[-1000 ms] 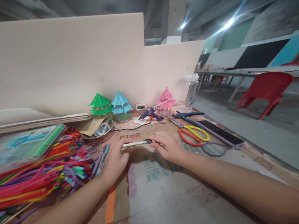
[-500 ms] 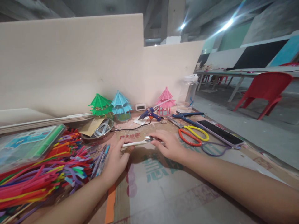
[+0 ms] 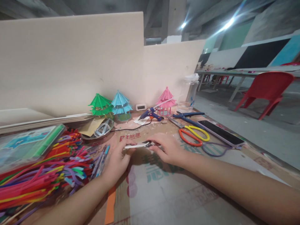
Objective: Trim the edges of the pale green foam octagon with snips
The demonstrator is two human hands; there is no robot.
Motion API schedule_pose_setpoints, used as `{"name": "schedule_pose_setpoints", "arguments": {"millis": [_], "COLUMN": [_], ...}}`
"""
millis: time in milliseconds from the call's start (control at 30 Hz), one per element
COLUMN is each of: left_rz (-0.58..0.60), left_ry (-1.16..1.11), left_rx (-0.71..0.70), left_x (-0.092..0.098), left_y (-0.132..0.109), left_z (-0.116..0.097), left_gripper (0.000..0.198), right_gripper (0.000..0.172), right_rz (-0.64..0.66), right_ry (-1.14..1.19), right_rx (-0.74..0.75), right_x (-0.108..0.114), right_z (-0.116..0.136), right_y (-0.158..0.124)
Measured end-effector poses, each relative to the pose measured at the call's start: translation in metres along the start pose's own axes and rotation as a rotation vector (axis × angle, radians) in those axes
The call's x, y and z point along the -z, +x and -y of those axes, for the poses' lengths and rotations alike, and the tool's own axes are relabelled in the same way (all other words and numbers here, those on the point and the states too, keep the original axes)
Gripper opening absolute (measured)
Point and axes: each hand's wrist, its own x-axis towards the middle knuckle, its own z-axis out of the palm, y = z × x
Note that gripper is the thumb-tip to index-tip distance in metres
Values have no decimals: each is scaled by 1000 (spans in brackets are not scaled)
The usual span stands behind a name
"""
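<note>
Over the middle of the board, my left hand point(image 3: 120, 154) pinches a thin white strip point(image 3: 136, 146) between thumb and fingers. My right hand point(image 3: 167, 149) is closed on a small dark tool with a metal tip point(image 3: 148, 144), mostly hidden by the fingers. Its tip meets the right end of the strip; blur hides which kind of tool it is. Orange-and-yellow-handled scissors point(image 3: 191, 137) lie to the right of my right hand. Several pens point(image 3: 102, 161) lie beside my left wrist.
Bundled pipe cleaners point(image 3: 42, 178) and a clear plastic case point(image 3: 28, 145) fill the left. Behind stand green point(image 3: 100, 104), blue point(image 3: 121, 106) and pink point(image 3: 166, 100) roofed models, a glue gun point(image 3: 151, 114) and a bottle point(image 3: 191, 90). Pliers point(image 3: 188, 117) and a phone point(image 3: 220, 133) lie right.
My right hand has turned slightly, and the tool's tip now lies flatter along the strip's end. The raised white sliver at that end no longer shows. My left hand keeps its hold.
</note>
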Motion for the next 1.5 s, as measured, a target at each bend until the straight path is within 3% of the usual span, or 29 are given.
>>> {"name": "schedule_pose_setpoints", "arguments": {"millis": [300,700,1500], "left_rz": [18,2,21], "left_ry": [3,22,40], "left_rx": [-32,-48,-106], "left_x": [-1,-2,-1], "left_y": [0,0,-2], "left_z": [3,2,-5], "left_gripper": [17,18,15], "right_gripper": [32,35,40], "right_rz": [19,-65,-19], "right_ry": [-136,-153,-156], "right_rx": [98,164,146], "right_x": [0,-1,1], "right_z": [2,1,10], "right_y": [0,0,0]}}
